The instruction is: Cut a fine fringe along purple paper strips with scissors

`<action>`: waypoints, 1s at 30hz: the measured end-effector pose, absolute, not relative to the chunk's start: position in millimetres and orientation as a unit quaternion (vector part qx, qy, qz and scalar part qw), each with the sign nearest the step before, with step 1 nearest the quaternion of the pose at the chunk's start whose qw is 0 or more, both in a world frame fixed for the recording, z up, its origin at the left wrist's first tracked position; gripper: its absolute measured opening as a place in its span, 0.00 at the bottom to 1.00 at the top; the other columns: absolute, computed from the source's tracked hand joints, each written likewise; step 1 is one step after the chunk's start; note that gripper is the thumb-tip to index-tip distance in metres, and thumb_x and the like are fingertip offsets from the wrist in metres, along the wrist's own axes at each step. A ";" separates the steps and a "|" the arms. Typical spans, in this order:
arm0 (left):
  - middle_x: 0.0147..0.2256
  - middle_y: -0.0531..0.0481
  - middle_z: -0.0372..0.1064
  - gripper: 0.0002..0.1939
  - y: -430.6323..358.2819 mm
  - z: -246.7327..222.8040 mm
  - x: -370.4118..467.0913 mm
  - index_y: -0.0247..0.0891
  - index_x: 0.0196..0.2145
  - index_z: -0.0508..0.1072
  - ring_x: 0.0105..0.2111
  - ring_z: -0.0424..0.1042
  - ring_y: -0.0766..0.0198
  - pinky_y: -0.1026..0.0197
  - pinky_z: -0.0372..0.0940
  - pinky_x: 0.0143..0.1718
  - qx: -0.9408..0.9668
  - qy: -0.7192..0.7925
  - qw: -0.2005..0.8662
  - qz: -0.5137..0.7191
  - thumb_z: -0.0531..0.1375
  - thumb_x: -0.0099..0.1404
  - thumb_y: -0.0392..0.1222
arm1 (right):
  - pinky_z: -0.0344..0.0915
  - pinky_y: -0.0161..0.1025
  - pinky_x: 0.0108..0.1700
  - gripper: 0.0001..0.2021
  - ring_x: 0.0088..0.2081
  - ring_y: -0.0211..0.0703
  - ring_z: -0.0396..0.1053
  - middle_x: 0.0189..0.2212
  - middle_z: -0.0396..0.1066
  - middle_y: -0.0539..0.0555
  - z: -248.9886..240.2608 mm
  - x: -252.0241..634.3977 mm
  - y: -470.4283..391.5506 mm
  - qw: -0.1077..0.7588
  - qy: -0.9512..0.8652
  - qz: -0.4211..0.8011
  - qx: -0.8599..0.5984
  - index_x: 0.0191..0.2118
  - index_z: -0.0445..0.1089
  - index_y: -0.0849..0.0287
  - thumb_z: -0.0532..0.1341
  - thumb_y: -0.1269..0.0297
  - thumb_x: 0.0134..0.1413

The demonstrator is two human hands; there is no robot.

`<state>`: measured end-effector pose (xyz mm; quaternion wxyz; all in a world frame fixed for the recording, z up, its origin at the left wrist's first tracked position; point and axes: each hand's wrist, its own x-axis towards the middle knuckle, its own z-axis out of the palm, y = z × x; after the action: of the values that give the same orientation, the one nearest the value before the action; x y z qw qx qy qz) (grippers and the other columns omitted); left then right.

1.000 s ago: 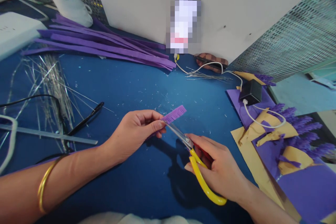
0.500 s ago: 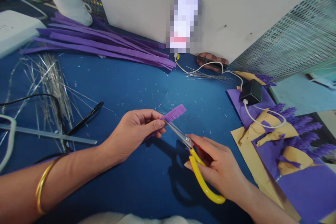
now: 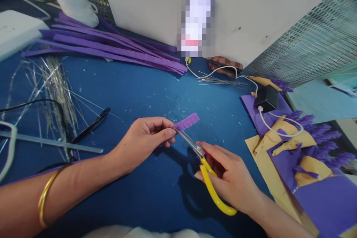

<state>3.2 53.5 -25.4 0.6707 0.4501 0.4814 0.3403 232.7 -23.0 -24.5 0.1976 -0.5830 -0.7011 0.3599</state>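
Between the thumb and fingers of my left hand point(image 3: 152, 134) is a purple paper strip point(image 3: 188, 121), its free end pointing up and right with a row of short slits along its lower edge. My right hand point(image 3: 227, 176) grips a pair of scissors point(image 3: 214, 187) with yellow handles. The metal blades look nearly closed, and their tips meet the strip's lower edge right at my left thumb. Part of the handles is hidden behind my right fingers. The strip's other end runs under my left hand and forearm.
Long purple strips point(image 3: 117, 46) lie at the back. Thin wires point(image 3: 57, 89) and a clear stick point(image 3: 55, 142) are on the left. A blurred phone point(image 3: 196, 22) leans on the back panel, its cable reaching a black adapter point(image 3: 266, 98). Wrapped purple flowers point(image 3: 320, 134) lie right.
Both hands have stayed almost in place. The strip's free end has shifted very slightly right and down, and the scissor handles a touch to the left.
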 end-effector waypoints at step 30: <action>0.24 0.53 0.75 0.09 57.7 -28.5 -2.2 0.36 0.28 0.79 0.22 0.67 0.71 0.69 0.57 0.22 0.420 0.471 0.712 0.309 0.69 0.54 0.45 | 0.62 0.33 0.31 0.19 0.29 0.38 0.62 0.32 0.70 0.49 -16.1 234.1 -19.2 0.177 -0.662 0.426 -0.591 0.52 0.74 0.53 0.68 0.59 0.53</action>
<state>-2.2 57.7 -28.5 0.7117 0.4195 0.4710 0.3092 234.1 -19.2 -16.1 0.1770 -0.5908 -0.6617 0.4262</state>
